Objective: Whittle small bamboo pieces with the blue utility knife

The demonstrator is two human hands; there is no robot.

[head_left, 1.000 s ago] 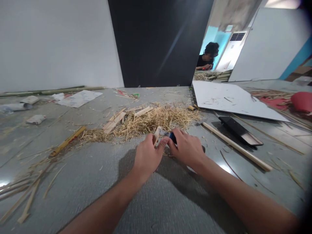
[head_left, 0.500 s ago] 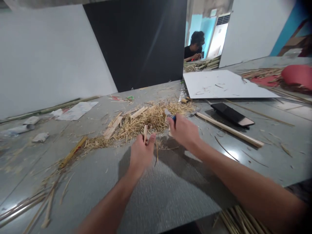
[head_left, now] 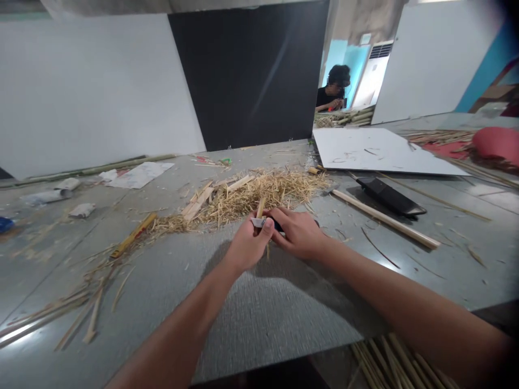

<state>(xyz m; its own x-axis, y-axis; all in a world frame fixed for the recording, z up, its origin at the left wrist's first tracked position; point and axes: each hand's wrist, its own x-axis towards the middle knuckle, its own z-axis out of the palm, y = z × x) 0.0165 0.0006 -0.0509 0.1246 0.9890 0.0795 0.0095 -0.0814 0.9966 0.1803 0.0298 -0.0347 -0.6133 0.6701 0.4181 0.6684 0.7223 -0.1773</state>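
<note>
fingers of the left hand (head_left: 245, 247) are closed narrow round a pale strip (head_left: 261, 206), its top end poking up above the grip. fingers of the right hand (head_left: 299, 232) wrap a dark knife handle (head_left: 278, 225); how tight, can't tell. knife blade (head_left: 258, 222) lies across the strip, right by the left thumb. hands are side by side, contact between them not clear. strip is over the near part of the table (head_left: 162, 308), in front of the shavings heap (head_left: 279, 189); its lower end is mostly hidden by the hand, so can't tell if it rests on anything.

step in hand, my read: paring or trimming the strip, blade set at the wood. mid-cut or just placed, not settled from this view.

next move seems to call for a firm left pinch, blade at a shallow angle, and a short controlled stroke away from the thumb. thumb sits close to the edge, so a slip there looks like the main risk. strip is slim, would probably twist if gripped loosely.

around: flat offcuts (head_left: 198, 204) at the heap's left side, yellow piece (head_left: 133, 236) further left, long pale stick (head_left: 385, 219) and dark phone-like thing (head_left: 389, 197) to the right.
</note>
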